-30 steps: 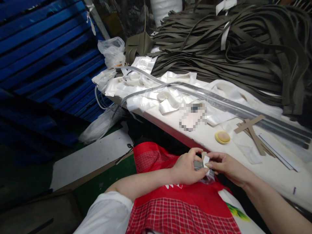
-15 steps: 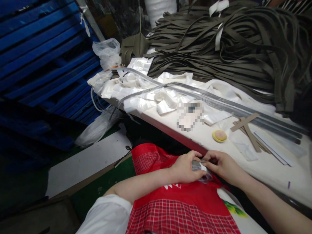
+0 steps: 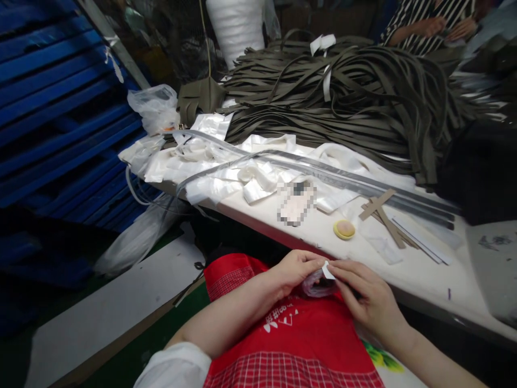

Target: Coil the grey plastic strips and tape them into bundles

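Observation:
Above my lap, my left hand [image 3: 295,268] is closed around a rolled-up strip in clear plastic [image 3: 316,286], its coil end facing me. A small white label [image 3: 328,271] stands at the top of the roll, between the fingers of both hands. My right hand [image 3: 367,291] is closed against the roll's right side, its fingertips at the label. The far side of the roll is hidden by my fingers. Behind it is my red apron [image 3: 319,323].
On the white table [image 3: 420,285] lie a yellow-rimmed round object [image 3: 344,229], brown strips [image 3: 388,223], long plastic-sleeved strips [image 3: 343,180] and white plastic sleeves [image 3: 258,180]. A large heap of dark straps [image 3: 343,102] is behind. Another person's hands [image 3: 460,29] show at far right.
The view has shifted, so the table appears further left. The roll has been turned so its coil end shows, and my right fingers have moved from a pinch to lying along its side.

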{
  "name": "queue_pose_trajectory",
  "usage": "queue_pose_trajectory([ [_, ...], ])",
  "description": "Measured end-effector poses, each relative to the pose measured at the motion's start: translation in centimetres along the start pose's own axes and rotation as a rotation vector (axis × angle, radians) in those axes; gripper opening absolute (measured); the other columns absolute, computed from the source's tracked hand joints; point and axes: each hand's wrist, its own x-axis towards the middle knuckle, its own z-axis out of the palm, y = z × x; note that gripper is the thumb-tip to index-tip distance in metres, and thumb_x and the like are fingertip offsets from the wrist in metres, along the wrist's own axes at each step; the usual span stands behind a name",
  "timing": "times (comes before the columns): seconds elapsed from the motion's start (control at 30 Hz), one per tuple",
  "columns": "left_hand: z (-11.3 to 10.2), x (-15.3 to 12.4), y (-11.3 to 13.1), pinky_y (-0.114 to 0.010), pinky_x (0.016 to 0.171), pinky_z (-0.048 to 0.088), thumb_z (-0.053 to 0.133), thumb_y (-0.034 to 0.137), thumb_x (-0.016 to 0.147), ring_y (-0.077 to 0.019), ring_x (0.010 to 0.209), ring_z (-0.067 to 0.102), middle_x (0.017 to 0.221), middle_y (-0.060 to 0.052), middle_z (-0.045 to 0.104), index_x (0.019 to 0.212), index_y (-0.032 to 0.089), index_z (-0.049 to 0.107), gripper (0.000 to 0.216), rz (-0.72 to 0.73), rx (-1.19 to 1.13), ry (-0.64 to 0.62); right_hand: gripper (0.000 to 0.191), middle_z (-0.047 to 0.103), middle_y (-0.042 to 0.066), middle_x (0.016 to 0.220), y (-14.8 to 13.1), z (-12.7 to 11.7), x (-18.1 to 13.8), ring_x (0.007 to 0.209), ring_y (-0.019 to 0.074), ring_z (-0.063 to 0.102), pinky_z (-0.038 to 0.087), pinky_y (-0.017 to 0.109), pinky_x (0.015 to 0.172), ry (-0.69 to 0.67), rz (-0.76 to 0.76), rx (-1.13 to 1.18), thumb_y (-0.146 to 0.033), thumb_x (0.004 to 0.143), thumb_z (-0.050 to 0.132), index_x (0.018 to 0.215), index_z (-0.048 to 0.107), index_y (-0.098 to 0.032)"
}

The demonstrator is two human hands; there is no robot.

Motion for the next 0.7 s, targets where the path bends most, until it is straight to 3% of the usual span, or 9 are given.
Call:
queue_pose_trajectory([
  [0.17, 0.7, 0.8, 0.5, -0.022, 0.065, 0.046, 0.085, 0.045, 0.055, -0.0108, 0.063, 0.059, 0.078, -0.008, 0.072, 0.094, 0.010, 0.077, 0.053, -0.003, 0.000, -0.061, 0.034, 0.065, 0.009, 0.111, -0.9, 0.2, -0.1, 0.101, 0.0225, 0.062, 0.052, 0.038, 0.088, 0.109, 0.158, 0.025, -0.019, 0.088, 0.054, 0.122, 0.051, -0.022],
  [0.27, 1.2, 1.0, 0.8, -0.021, 0.060, 0.044, 0.083, 0.045, 0.061, -0.0103, 0.060, 0.057, 0.076, -0.008, 0.071, 0.097, 0.010, 0.076, 0.051, 0.024, 0.059, -0.083, 0.037, 0.064, 0.009, 0.113, -1.1, -0.5, 0.1, 0.104, 0.0214, 0.060, 0.052, 0.036, 0.090, 0.082, 0.109, 0.000, -0.016, 0.088, 0.050, 0.125, 0.049, -0.021],
  [0.33, 1.4, 1.3, 0.9, -0.021, 0.058, 0.042, 0.082, 0.044, 0.063, -0.0107, 0.059, 0.055, 0.076, -0.008, 0.071, 0.099, 0.010, 0.076, 0.050, 0.034, 0.109, -0.090, 0.041, 0.064, 0.010, 0.117, -0.2, -2.3, 0.0, 0.110, 0.0217, 0.058, 0.050, 0.036, 0.094, 0.089, 0.072, -0.073, -0.015, 0.087, 0.051, 0.128, 0.049, -0.020],
  [0.4, 1.4, 1.7, 1.1, -0.021, 0.057, 0.042, 0.083, 0.043, 0.062, -0.0110, 0.059, 0.055, 0.075, -0.008, 0.071, 0.099, 0.011, 0.076, 0.049, 0.026, 0.143, -0.057, 0.039, 0.064, 0.010, 0.117, 2.0, -5.5, -0.8, 0.111, 0.0228, 0.058, 0.048, 0.037, 0.097, 0.244, 0.115, -0.224, -0.018, 0.086, 0.054, 0.125, 0.053, -0.020],
  [0.47, 1.1, 2.2, 1.3, -0.019, 0.053, 0.039, 0.083, 0.042, 0.061, -0.0096, 0.054, 0.051, 0.070, -0.006, 0.070, 0.097, 0.012, 0.076, 0.048, 0.019, 0.175, 0.007, 0.030, 0.067, 0.010, 0.111, 5.2, -9.9, -3.0, 0.106, 0.0248, 0.059, 0.045, 0.041, 0.099, 0.516, 0.283, -0.405, -0.023, 0.085, 0.057, 0.114, 0.061, -0.020],
  [0.57, 0.7, 2.8, 1.5, -0.020, 0.052, 0.040, 0.083, 0.043, 0.059, -0.0109, 0.052, 0.051, 0.064, -0.005, 0.068, 0.098, 0.012, 0.076, 0.050, 0.015, 0.172, 0.050, 0.025, 0.067, 0.013, 0.108, 10.0, -16.3, -8.0, 0.111, 0.0318, 0.055, 0.035, 0.048, 0.105, 0.838, 0.794, -0.467, -0.034, 0.080, 0.058, 0.096, 0.068, -0.019],
  [0.63, 0.7, 3.1, 1.3, -0.023, 0.054, 0.043, 0.084, 0.045, 0.057, -0.0129, 0.052, 0.052, 0.059, -0.004, 0.066, 0.098, 0.013, 0.076, 0.053, 0.009, 0.170, 0.046, 0.024, 0.070, 0.016, 0.100, 12.5, -19.0, -11.1, 0.114, 0.0387, 0.053, 0.030, 0.055, 0.106, 0.860, 1.047, -0.340, -0.039, 0.073, 0.060, 0.079, 0.071, -0.019],
  [0.7, 1.1, 3.4, 0.9, -0.026, 0.058, 0.046, 0.085, 0.048, 0.053, -0.0160, 0.056, 0.056, 0.060, -0.005, 0.067, 0.096, 0.013, 0.077, 0.056, 0.012, 0.172, 0.052, 0.025, 0.072, 0.016, 0.081, 14.3, -20.0, -13.1, 0.101, 0.0422, 0.060, 0.036, 0.059, 0.099, 0.823, 1.140, -0.208, -0.042, 0.066, 0.062, 0.062, 0.070, -0.019],
])
